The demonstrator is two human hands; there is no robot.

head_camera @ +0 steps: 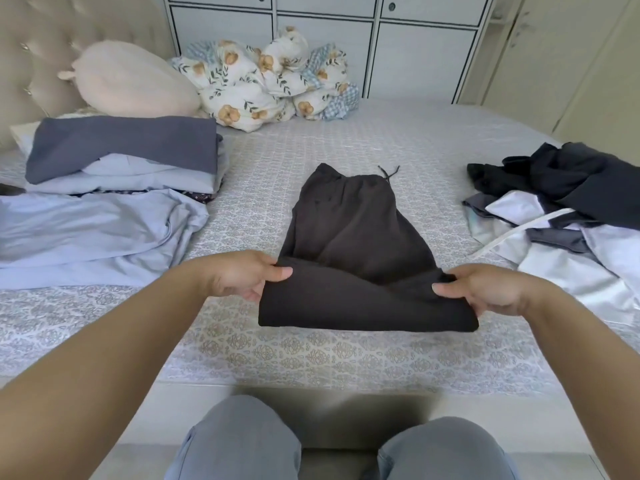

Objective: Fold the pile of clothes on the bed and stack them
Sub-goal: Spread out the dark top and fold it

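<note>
The left hand [242, 277] pinches the left end of a folded-over edge of the dark brown trousers [349, 237], thumb on top and fingers curled beneath, so its grip is closed tight on the cloth. The right hand [491, 289] does the same at the right end of that edge, thumb over and fingers under, grip likewise closed on the cloth. Between the two hands the near part of the trousers is doubled over into a thick band that is lifted slightly above the bed [346, 355].

The trousers lie in the middle of the bed, running away from the person, narrowing to a gathered waistband at the far end with a thin drawstring [389, 173] sticking out beside it. The cloth is matte, plain and lightly creased.

Towards the left edge of the bed sits a stack of folded clothes [121, 157], a grey-blue piece on top of pale blue ones, with a looser pale blue garment [90, 233] spread in front of it. At the right edge lies an unfolded heap of clothes [568, 209] in black, grey and white. At the far edge are a cream pillow [135, 81] and a bundled floral quilt [270, 81].
</note>
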